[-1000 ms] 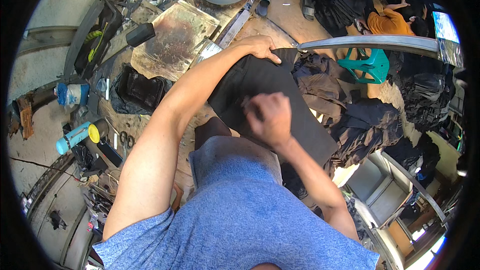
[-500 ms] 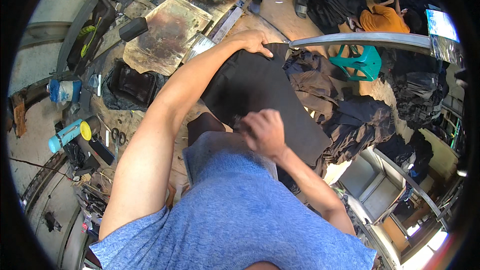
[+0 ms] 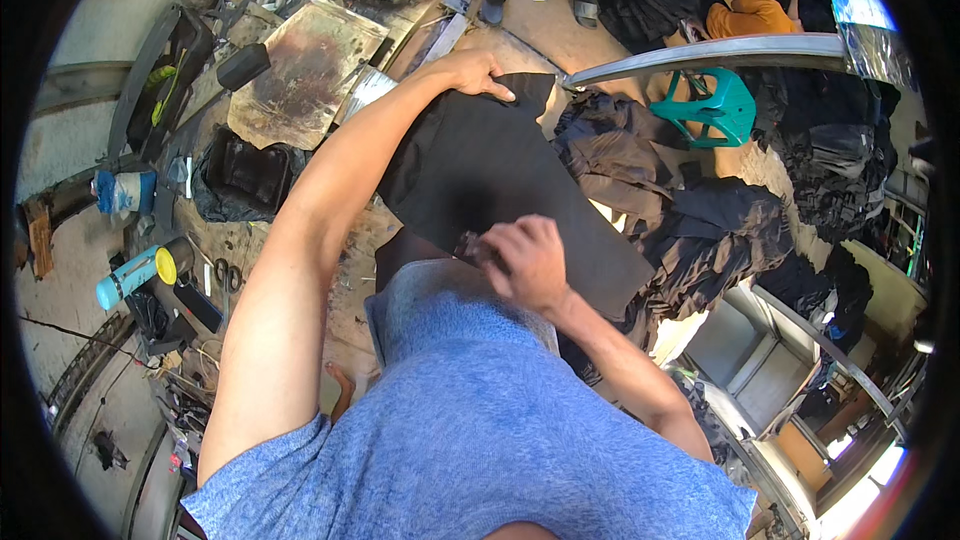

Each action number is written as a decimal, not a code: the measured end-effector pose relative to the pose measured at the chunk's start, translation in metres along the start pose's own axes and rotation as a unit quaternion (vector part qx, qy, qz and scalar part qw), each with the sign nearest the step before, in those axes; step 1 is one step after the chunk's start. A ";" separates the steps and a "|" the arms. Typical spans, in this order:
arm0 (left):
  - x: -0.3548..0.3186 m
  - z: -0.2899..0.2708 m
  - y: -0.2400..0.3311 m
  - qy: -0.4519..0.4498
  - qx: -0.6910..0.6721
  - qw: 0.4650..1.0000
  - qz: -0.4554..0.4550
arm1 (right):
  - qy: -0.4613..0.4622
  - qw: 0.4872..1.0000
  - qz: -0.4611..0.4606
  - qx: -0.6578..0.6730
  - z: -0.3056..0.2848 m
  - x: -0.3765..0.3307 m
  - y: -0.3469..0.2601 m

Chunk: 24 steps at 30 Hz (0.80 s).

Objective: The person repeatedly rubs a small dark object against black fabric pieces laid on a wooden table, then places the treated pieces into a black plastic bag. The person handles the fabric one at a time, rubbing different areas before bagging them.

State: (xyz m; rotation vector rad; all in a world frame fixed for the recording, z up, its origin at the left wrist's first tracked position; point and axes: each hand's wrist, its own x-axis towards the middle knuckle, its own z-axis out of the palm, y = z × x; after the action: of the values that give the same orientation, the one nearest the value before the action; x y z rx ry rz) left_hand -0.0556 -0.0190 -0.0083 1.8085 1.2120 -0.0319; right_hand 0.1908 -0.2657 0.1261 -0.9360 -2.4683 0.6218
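Black cloth (image 3: 530, 165) slants toward near right. Left hand (image 3: 478, 73) clamps its far edge; right hand (image 3: 528, 258) curls nearer, grip unclear.

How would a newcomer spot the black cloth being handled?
Find the blue shirt at lower centre. Just above it is the black cloth, with the left hand at its far edge. It looks smooth, unlike the crumpled dark fabric to its right.

No legible text, label, brand, number or sign, any marking on the turquoise bottle (image 3: 124, 281) at the left too small to read, any print on the blue-and-white bundle (image 3: 126, 191) near it likewise too small to make out
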 end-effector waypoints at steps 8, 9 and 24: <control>-0.089 -0.005 0.059 0.464 -0.056 0.881 0.071 | 0.101 0.981 0.129 -0.103 -0.022 0.029 0.106; -0.116 0.004 0.063 0.514 -0.105 0.848 0.067 | 0.086 0.983 0.133 -0.091 -0.016 0.013 0.087; -0.375 0.398 0.050 0.428 -0.279 0.755 -0.410 | 0.023 0.982 0.184 -0.034 -0.057 0.004 0.118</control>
State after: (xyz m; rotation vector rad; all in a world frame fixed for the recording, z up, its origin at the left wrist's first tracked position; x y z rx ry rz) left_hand -0.0366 -0.5680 -0.0231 0.5985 2.2832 0.6576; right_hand 0.2778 -0.1690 0.1088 -1.4360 -2.3020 0.6269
